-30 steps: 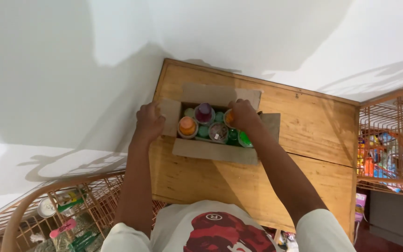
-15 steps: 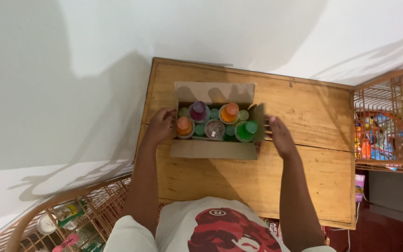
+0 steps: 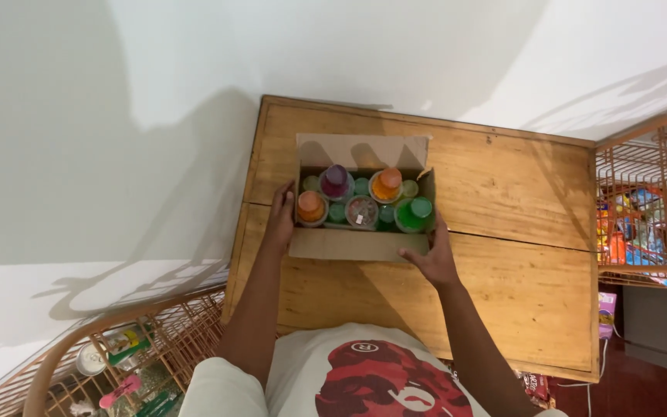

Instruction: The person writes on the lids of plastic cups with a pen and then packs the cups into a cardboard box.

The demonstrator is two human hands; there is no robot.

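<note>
- Wire basket, lower left: small packets and a tub are seen inside; it stands apart from the work.
- Left hand: laid flat against the left end of the box, fingers pointing up along the side wall. The palm is pressed to the cardboard; nothing is enclosed in it. The forearm runs straight down to the body.
- Box: set on the table, towards its left and back part, flaps open front and rear. It is judged to be almost full: bottles are stood upright in close rows, caps up.
- Caps noted from left: orange, purple, a clear one in the middle, another orange, green. Smaller green caps are seen between them.
- No bottle is seen outside the box, so filling is judged done or close to it; the flaps are not yet folded shut.
- Right hand: placed at the front right corner of the box, fingers spread, thumb on the front flap. Whether the corner is gripped or only touched cannot be told.
- Hands are well apart, one at each end, with the box braced between them.
- Wire rack, far right: coloured packets are stacked behind its bars, untouched.
</note>
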